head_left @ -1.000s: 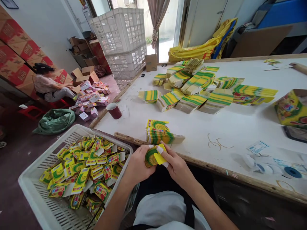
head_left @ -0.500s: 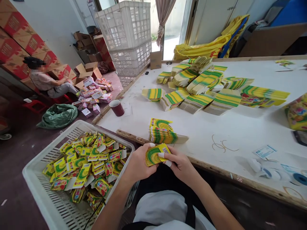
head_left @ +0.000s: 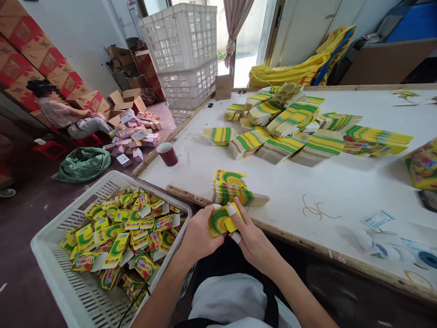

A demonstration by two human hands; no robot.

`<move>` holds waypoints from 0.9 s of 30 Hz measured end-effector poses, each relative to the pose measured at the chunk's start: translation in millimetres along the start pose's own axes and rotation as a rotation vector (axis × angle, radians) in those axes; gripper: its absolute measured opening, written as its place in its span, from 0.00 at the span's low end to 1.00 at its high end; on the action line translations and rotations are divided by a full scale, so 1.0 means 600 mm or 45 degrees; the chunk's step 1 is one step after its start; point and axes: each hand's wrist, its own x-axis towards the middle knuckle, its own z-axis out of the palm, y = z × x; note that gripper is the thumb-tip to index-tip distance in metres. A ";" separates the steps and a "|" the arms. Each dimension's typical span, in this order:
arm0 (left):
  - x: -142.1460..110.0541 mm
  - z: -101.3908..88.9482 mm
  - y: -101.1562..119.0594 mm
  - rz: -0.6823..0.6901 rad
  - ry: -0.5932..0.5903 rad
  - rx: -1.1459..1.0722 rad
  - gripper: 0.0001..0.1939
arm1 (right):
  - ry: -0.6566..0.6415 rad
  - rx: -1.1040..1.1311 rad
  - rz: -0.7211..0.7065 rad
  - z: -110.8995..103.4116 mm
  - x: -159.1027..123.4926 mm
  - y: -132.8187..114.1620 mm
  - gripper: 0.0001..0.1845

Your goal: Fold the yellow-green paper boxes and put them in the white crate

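Observation:
Between both hands, just in front of the table's near edge, is a small yellow and green printed carton (head_left: 217, 224). My left hand (head_left: 201, 233) is closed around its left end, thumb on top. My right hand (head_left: 248, 234) grips the right end, its taped fingers over the yellow end flap and the thumb below. White tape wraps several fingertips. Right behind the carton, a fanned stack of flat cartons (head_left: 232, 189) lies on the table edge. To the left stands a white plastic crate (head_left: 51, 255) holding many similar folded cartons (head_left: 121, 237).
Bundles of flat cartons (head_left: 290, 118) cover the back of the white table (head_left: 273, 182). A dark red mug (head_left: 168, 156) stands at its left edge. Rubber bands (head_left: 317, 209) and tape rolls (head_left: 382, 243) lie to the right. A person (head_left: 63, 111) sits far left by pink boxes (head_left: 133, 132).
My right hand's fingers have moved up onto the carton's end, and the flap there is now bent over towards the front. My left hand keeps its grip.

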 end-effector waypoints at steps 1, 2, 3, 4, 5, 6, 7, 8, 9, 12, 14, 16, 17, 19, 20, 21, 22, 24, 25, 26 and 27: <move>0.000 0.001 0.000 -0.009 -0.001 -0.009 0.25 | -0.004 -0.014 0.002 0.001 0.000 -0.001 0.34; -0.001 0.000 0.000 -0.017 -0.002 -0.023 0.25 | -0.008 -0.025 0.002 0.001 -0.001 0.000 0.33; -0.001 0.000 -0.002 -0.025 -0.009 -0.043 0.25 | -0.011 -0.032 -0.001 0.000 -0.001 0.002 0.32; -0.001 -0.001 -0.003 -0.033 -0.018 -0.072 0.25 | -0.013 -0.035 -0.011 -0.002 -0.001 0.004 0.30; -0.002 -0.003 -0.005 -0.039 -0.032 -0.108 0.26 | -0.014 -0.034 -0.028 -0.005 0.000 0.007 0.27; -0.002 -0.004 -0.007 -0.045 -0.047 -0.145 0.27 | -0.016 -0.031 -0.052 -0.009 0.000 0.010 0.25; -0.003 -0.004 -0.008 -0.050 -0.059 -0.175 0.28 | -0.015 -0.027 -0.077 -0.013 0.001 0.014 0.22; -0.003 -0.005 -0.008 -0.053 -0.067 -0.193 0.29 | -0.013 -0.021 -0.100 -0.017 0.002 0.017 0.19; -0.003 -0.004 -0.008 -0.056 -0.068 -0.198 0.30 | -0.007 -0.016 -0.116 -0.020 0.002 0.019 0.17; -0.001 0.000 -0.003 -0.060 -0.052 -0.159 0.27 | 0.024 -0.004 -0.117 -0.022 0.001 0.022 0.15; 0.001 0.005 0.002 -0.055 -0.026 -0.129 0.24 | 0.037 0.031 -0.096 -0.017 -0.001 0.020 0.18; 0.000 0.011 0.006 -0.036 0.010 -0.103 0.24 | 0.058 0.124 -0.067 -0.011 -0.005 0.019 0.24; 0.000 0.014 0.008 -0.026 0.028 -0.096 0.25 | 0.078 0.191 -0.038 -0.008 -0.007 0.019 0.27; -0.002 0.020 0.009 -0.028 0.049 -0.100 0.26 | 0.118 0.333 0.041 -0.005 -0.010 0.022 0.33; -0.003 0.023 0.010 -0.040 0.056 -0.112 0.27 | 0.129 0.393 0.083 -0.005 -0.010 0.025 0.34; -0.004 0.025 0.010 -0.050 0.063 -0.122 0.27 | 0.133 0.435 0.108 -0.006 -0.009 0.027 0.34; -0.004 0.027 0.009 -0.057 0.069 -0.130 0.28 | 0.126 0.456 0.106 -0.008 -0.008 0.029 0.33; -0.005 0.027 0.008 -0.047 0.088 -0.137 0.28 | 0.106 0.442 0.029 -0.012 -0.004 0.031 0.30; -0.005 0.026 0.008 -0.037 0.095 -0.141 0.29 | 0.099 0.411 -0.016 -0.014 -0.002 0.030 0.28; -0.005 0.024 0.007 -0.031 0.096 -0.148 0.29 | 0.090 0.370 -0.053 -0.017 -0.001 0.028 0.27; -0.004 0.022 0.006 -0.031 0.091 -0.160 0.28 | 0.082 0.321 -0.074 -0.019 0.000 0.026 0.25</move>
